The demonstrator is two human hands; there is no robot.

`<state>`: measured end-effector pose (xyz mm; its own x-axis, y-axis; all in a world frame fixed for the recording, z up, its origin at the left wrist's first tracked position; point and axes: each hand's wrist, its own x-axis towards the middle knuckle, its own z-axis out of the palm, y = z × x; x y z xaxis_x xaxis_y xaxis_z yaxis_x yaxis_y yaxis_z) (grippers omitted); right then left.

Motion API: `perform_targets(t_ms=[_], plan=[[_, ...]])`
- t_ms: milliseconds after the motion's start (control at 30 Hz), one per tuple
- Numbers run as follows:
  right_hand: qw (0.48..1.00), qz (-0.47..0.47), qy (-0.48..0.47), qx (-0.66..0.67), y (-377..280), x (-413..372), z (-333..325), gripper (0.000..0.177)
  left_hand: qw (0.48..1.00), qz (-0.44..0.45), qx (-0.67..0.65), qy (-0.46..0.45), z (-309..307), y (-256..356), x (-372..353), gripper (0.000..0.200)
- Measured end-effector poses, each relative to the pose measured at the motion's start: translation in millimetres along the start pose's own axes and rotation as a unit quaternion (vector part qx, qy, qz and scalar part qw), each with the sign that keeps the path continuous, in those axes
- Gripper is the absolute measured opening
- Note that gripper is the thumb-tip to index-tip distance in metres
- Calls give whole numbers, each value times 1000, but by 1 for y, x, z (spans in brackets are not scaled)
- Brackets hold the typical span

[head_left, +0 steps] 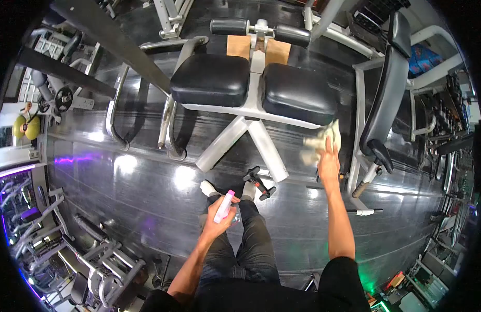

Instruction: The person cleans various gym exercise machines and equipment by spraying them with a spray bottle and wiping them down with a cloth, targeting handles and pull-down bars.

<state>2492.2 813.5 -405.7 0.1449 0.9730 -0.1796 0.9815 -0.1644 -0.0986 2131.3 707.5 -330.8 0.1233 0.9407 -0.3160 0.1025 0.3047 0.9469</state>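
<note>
At the right seat pad [297, 93] edge, right hand [329, 164] presses a crumpled cloth [318, 143], fingers closed on it. Left hand [218, 221] grips a pink spray bottle [224, 206], fingers wrapped. Open floor [136, 177] lies leftward.

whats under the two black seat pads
A white metal frame with two splayed legs on the glossy dark floor. The black padded seats cover its mounting.

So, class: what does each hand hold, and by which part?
The left hand holds a spray bottle just below its pink spray head. The right hand holds a pale cloth by its lower part.
</note>
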Motion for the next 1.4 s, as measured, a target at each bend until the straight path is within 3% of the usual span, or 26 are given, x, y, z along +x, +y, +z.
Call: perform_targets(t_ms=[67, 100, 133, 167, 200, 267, 300, 367, 433, 500, 567, 633, 667, 700, 767, 800, 900, 1033, 1100, 1133, 1167, 1200, 1233, 1267, 1300, 1400], plan=[[998, -59, 8, -17, 1, -47, 5, 35, 1000, -12, -12, 11, -5, 0, -3, 22], [994, -64, 6, -88, 1, -67, 17, 35, 999, -22, -21, 18, -7, 0, -3, 21], [995, -55, -63, -55, -8, -81, 1, 40, 999, -22, -25, 25, -10, -1, -3, 21], [994, -62, -64, -56, -10, -80, -5, 40, 998, -37, -41, 28, -13, -3, -3, 21], [993, -14, -68, 100, -10, -78, -9, 43, 997, -52, -56, 29, -17, -5, -3, 21], [910, 128, -84, 384, -5, -61, -3, 50, 996, -52, -51, 40, -24, -10, -2, 21], [911, 126, -85, 383, -16, -47, -4, 50, 997, -51, -45, 47, -26, -14, -1, 22], [860, 110, 154, 474, -60, -20, -7, 49, 996, -39, -54, 62, -31, -16, -1, 22], [823, -39, 237, 515, -115, 13, -13, 46, 993, -42, -63, 85, -38, -10, -2, 23], [874, -138, 319, 339, -154, 47, -5, 44, 994, -43, -48, 87, -45, -8, -5, 23], [899, -228, 316, 199, -189, 60, 4, 43, 995, -43, -33, 88, -53, -6, -10, 24], [880, -251, 259, 309, -220, 66, 4, 42, 991, -84, -43, 93, -62, -5, -16, 24], [887, -234, 144, 371, -229, 67, 1, 42, 991, -74, -56, 95, -66, -6, -18, 23], [877, -275, 212, 333, -240, 75, -2, 45, 991, -75, -57, 97, -70, -7, -20, 23], [892, -219, 267, 291, -243, 95, 13, 50, 988, -84, -74, 107, -80, -11, -23, 24], [898, -159, 240, 332, -247, 99, 0, 56, 988, -83, -75, 107, -85, -13, -24, 24], [873, -119, 230, 413, -254, 117, -22, 75, 988, -96, -61, 107, -101, -17, -24, 25], [867, -10, 101, 488, -236, 124, -12, 68, 988, -97, -75, 98, -116, -21, -15, 23], [880, -33, 143, 451, -234, 107, -5, 70, 988, -95, -77, 92, -122, -19, -11, 23], [897, -66, 218, 378, -236, 93, 1, 71, 989, -92, -76, 89, -125, -17, -10, 22], [878, -46, 170, 445, -243, 76, 2, 71, 990, -89, -72, 86, -129, -15, -9, 21], [852, -110, 187, 477, -255, 55, -6, 65, 990, -86, -68, 88, -134, -14, -8, 21], [837, -103, 167, 511, -267, 35, 6, 59, 992, -84, -55, 77, -138, -14, -9, 21], [850, -182, 197, 453, -279, 17, 19, 60, 994, -82, -43, 65, -142, -14, -10, 22], [847, -235, 131, 459, -295, 0, 30, 66, 994, -82, -41, 65, -145, -14, -10, 22], [804, -355, 72, 471, -363, 6, 21, 77, 992, -103, -15, 69, -158, -12, -14, 21]])
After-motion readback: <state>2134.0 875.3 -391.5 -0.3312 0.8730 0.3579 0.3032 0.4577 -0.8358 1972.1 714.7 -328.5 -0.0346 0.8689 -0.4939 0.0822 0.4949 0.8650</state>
